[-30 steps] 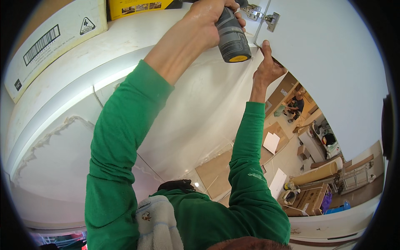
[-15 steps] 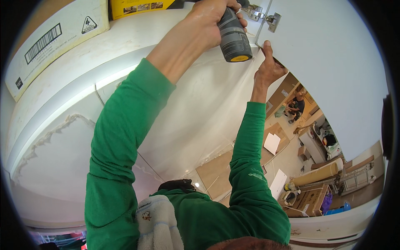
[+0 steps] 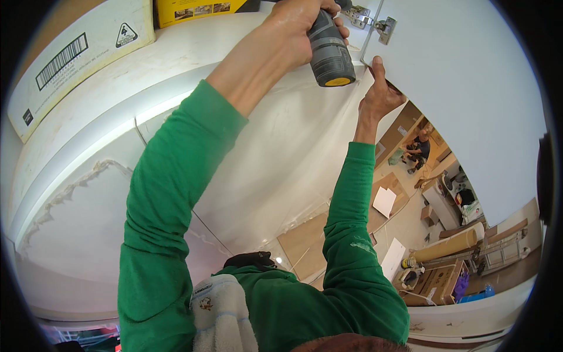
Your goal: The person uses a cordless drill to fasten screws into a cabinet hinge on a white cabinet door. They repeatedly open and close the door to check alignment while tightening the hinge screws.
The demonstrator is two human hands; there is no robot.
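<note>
We have the black drill (image 3: 332, 53) in our left hand (image 3: 302, 23), its fingers (image 3: 341, 29) wrapped around the body just beside the metal hinge (image 3: 385, 29) that joins the white door (image 3: 457, 105) to the cabinet side. Our right hand (image 3: 380, 102) is at the door's lower corner, thumb upright; its other fingers are partly hidden by the edge, so we cannot tell whether they pinch it. The drill's tip is hidden too. In our judgement, we do best to bear the door's weight from below, so the hinge sits unstrained, line the drill up straight, press evenly, and leave elbow room beside the yellow box (image 3: 199, 12)
</note>
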